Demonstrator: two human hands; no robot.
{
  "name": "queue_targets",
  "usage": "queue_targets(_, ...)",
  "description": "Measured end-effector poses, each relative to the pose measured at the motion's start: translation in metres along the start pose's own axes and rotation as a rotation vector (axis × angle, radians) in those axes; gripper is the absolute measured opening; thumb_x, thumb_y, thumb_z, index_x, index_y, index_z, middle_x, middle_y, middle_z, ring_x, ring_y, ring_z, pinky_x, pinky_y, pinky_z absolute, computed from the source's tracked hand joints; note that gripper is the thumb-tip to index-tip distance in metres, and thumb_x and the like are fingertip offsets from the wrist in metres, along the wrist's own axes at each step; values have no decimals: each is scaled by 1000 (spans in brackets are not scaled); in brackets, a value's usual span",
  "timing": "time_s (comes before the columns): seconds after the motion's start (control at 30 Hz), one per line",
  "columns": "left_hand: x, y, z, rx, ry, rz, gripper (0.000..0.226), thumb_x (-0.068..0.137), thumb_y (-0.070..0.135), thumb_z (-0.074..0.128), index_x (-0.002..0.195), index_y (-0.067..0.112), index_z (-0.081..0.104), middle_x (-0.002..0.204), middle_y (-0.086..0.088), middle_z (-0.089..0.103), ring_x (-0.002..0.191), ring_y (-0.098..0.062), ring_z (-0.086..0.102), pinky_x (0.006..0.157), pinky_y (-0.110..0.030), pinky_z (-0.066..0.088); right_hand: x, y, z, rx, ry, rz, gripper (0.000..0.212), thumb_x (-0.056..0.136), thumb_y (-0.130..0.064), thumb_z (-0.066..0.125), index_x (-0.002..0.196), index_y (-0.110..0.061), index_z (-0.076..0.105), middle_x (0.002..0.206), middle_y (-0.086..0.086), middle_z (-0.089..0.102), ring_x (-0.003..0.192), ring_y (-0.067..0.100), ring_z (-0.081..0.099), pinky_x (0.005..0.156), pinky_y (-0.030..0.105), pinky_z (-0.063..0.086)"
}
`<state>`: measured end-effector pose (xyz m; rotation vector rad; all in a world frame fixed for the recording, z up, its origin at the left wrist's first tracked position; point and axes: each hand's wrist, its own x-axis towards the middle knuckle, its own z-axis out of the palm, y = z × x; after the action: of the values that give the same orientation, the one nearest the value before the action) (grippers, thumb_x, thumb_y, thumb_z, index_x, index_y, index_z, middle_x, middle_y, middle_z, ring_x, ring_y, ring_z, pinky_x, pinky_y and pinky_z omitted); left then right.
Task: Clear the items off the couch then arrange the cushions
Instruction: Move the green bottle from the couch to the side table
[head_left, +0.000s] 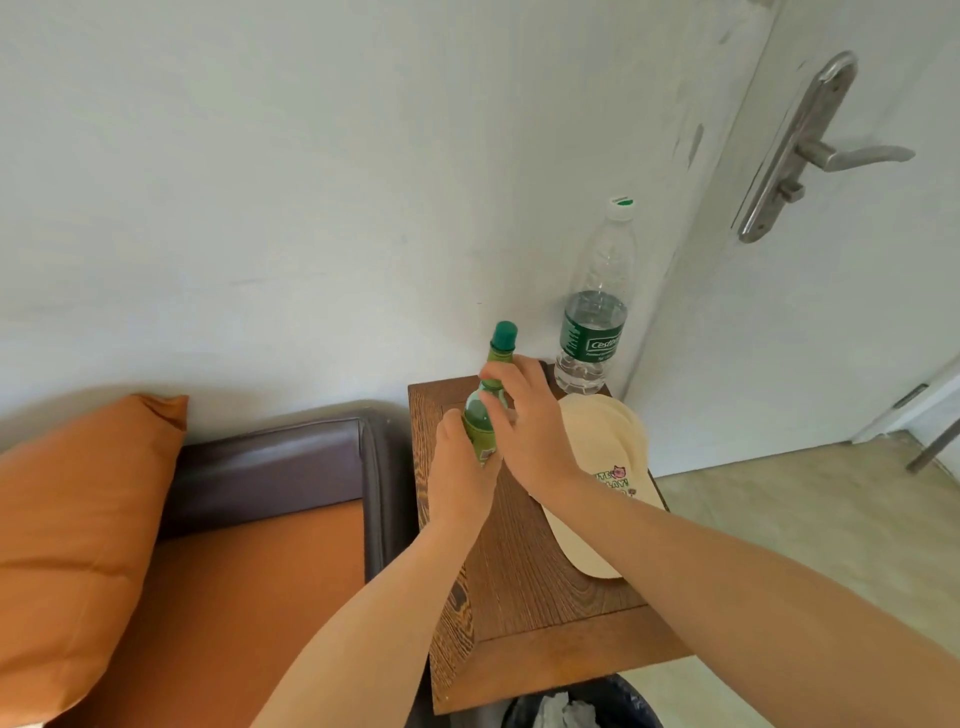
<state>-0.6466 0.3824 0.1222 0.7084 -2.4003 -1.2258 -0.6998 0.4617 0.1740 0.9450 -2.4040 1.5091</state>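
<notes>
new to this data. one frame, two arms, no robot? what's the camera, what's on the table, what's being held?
No robot here: a person works with bare hands, and one wide-angle camera worn on the head looks forward and down, so the arms enter from the bottom.

The left hand grips the body of a small green bottle, upright over the wooden side table. The right hand holds its upper part, just below the green cap.

On the table lie a cream cap and, at the back against the wall, a clear water bottle, partly full.

Left of the table is the couch, with an orange cushion leaning at its back. A bin shows at the bottom edge.
</notes>
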Motion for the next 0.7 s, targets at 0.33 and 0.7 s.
queue_targets(0.33,49,-19,16,32,-19,105,40,89,17,67,127,15,53,116,1,64,105,-15,60,90,-30,50,32,43,23,-146,-131,-37,20,97,-5,50,115,-7,59,134,11,44,107,25,56,92,25,45)
queue_targets(0.7,115,-32,59,-60,-9,116,17,89,9,63,103,16,55,93,3,64,86,-15,60,74,-29,51,81,96,40,-95,-2,-26,13,92,2,54,99,-6,46,108,-2,42,83,0,43,69,11,38)
